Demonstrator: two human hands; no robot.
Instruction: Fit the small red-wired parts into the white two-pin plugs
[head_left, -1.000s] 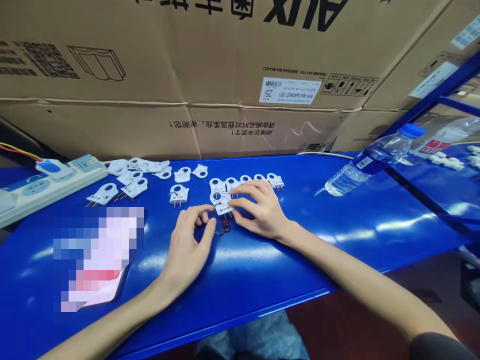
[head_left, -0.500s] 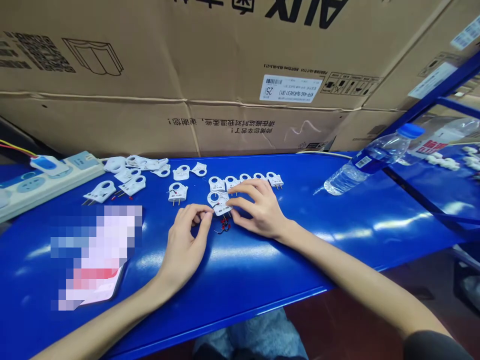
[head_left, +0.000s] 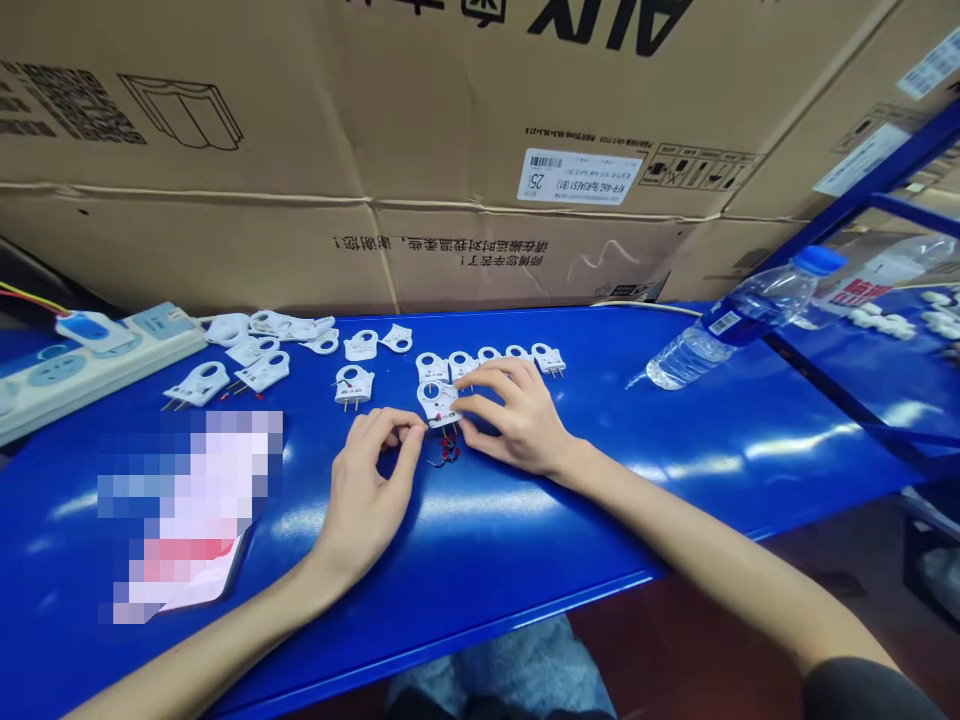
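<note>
My right hand rests on the blue table with thumb and fingers pinched on a small white plastic plug part that has a round hole and metal pins. My left hand lies just left of it, fingers curled, thumb and forefinger pinched near the part's lower left edge. Small red components with thin leads lie on the table between my hands. A row of similar white parts stands just behind my right hand.
More white parts lie scattered at the back left beside a white power strip. A blurred flat item lies at the front left. A water bottle lies on its side at the right. Big cardboard boxes wall the back.
My hands have barely moved; the white part has tilted slightly in my right fingers and my left fingertips have closed in on it.
</note>
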